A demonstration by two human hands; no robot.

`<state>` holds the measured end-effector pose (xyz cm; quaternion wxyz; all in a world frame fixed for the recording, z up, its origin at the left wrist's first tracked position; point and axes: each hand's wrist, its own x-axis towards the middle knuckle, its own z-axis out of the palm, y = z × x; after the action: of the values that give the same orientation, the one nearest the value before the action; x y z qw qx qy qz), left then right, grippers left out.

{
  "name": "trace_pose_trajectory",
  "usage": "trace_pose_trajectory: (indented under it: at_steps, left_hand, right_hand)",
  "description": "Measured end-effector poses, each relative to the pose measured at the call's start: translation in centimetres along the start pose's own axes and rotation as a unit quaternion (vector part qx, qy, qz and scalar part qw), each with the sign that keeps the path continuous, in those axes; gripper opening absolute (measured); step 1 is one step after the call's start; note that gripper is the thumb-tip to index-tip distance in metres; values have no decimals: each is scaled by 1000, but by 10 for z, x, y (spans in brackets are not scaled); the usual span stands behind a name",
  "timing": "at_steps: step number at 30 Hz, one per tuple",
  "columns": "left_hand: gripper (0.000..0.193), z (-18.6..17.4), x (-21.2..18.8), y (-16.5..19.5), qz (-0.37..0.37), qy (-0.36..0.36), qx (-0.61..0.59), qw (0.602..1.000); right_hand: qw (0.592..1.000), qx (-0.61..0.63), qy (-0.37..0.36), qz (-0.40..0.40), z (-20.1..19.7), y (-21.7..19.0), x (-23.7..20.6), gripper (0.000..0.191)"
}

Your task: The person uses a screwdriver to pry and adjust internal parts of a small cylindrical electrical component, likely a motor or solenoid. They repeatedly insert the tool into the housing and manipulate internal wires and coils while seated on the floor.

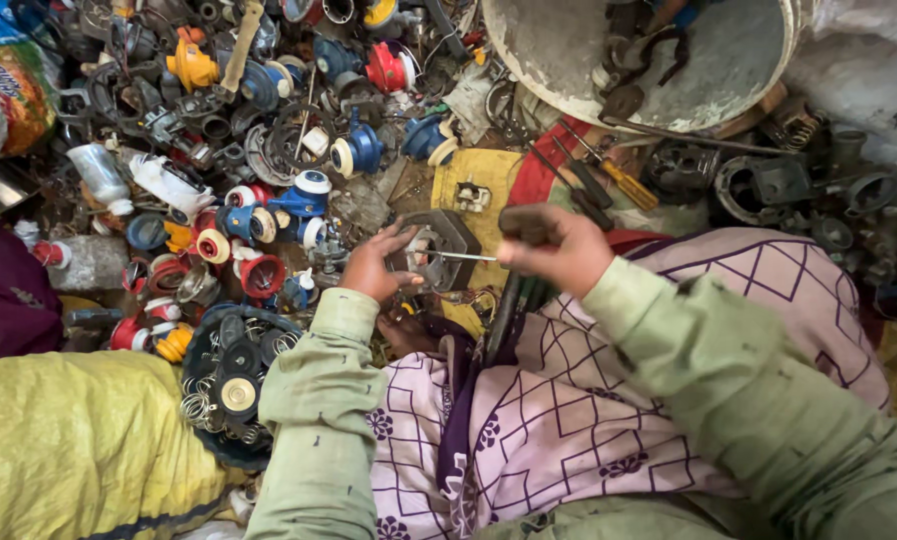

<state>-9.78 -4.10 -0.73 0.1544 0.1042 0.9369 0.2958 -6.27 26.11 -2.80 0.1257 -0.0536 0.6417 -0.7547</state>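
Head view showed the left hand (372,268) cupping a heavy-looking, rigid grey hexagonal metal housing (439,247) by its rim, while the right hand (559,250), fingers closed around a dark-handled screwdriver (525,226), pointed its tip inside.

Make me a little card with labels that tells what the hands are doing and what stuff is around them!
Left hand: steadies a dark hexagonal metal part held over the lap.
Right hand: grips a screwdriver by its dark handle, thin shaft pointing left into the metal part.
Sleeves: pale green.
Lap: pink cloth with dark diamond lines.
Heap ahead: blue, red and yellow valve-like fittings.
Top right: a round grey basin with tools inside.
Lower left: a yellow sack and a basket of springs.
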Motion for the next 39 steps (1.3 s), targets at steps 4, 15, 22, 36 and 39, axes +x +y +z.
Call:
trace_pose_trajectory:
  at_steps: [4,15,22,36,39]
  left_hand:
    - [89,0,0,0,9,4,-6,1000]
    - [91,1,-1,-1,13,6,7,1000]
    - [90,1,-2,-2,9,8,8,1000]
    - [89,0,-3,0,5,14,3,1000]
    - [90,0,-3,0,4,12,-3,1000]
  right_hand:
    - [918,206,-10,340,-6,5,12,47]
    - [821,-524,-16,-226,0,4,-8,42]
    - [952,-84,-34,292,-9,3,5,42]
    - [958,-61,-10,280,-10,2,2,40]
    - [937,-230,-53,259,-6,4,1,34]
